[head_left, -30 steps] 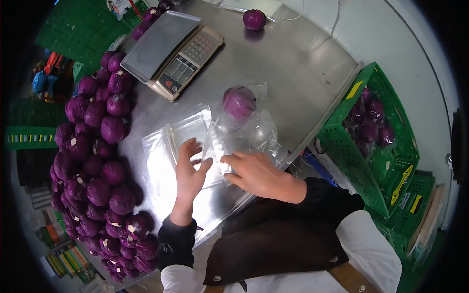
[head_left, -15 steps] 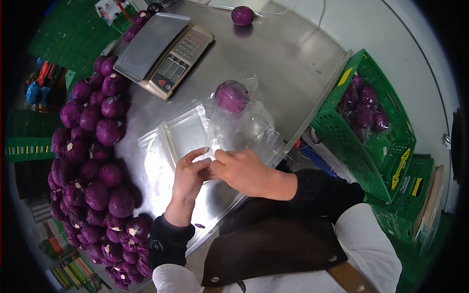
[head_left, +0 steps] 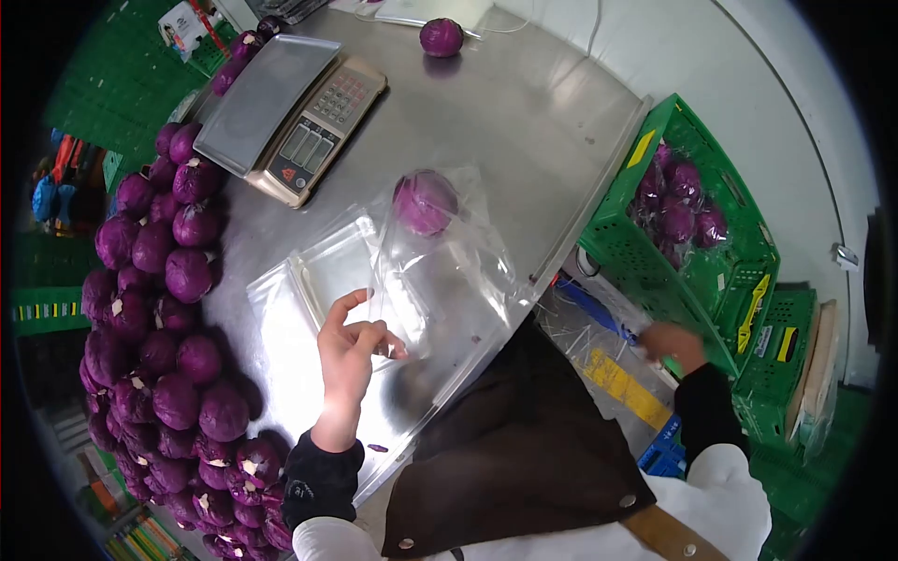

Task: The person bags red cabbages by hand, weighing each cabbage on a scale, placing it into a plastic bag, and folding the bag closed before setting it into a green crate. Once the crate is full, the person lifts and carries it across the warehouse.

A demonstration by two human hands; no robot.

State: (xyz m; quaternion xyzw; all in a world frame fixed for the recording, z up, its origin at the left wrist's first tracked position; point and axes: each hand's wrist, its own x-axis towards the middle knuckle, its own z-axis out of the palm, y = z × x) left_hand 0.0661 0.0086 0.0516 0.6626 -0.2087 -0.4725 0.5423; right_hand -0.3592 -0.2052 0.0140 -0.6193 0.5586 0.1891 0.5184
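Note:
My left hand (head_left: 351, 360) is beside the open end of a clear plastic bag (head_left: 458, 271) on the steel table. Its fingers are apart and partly bent, and I see nothing held in them. A red cabbage (head_left: 426, 202) sits in the far end of that bag. Close to the left hand, flat clear bags (head_left: 327, 266) lie in a stack. My right hand (head_left: 672, 346), blurred by motion, is off the table's edge beside the green crate (head_left: 687, 318); its fingers cannot be made out.
Many loose red cabbages (head_left: 176, 400) are heaped along the table's left side. A scale (head_left: 304, 140) stands at the back left, and a single cabbage (head_left: 441, 37) at the back. Wrapped cabbages (head_left: 678, 220) lie in the crate. Blue and yellow items (head_left: 627, 388) are below the table edge.
My right hand has left the left hand and swung right, off the table toward the crate. The left hand stays near the bag. The whole view has shifted slightly.

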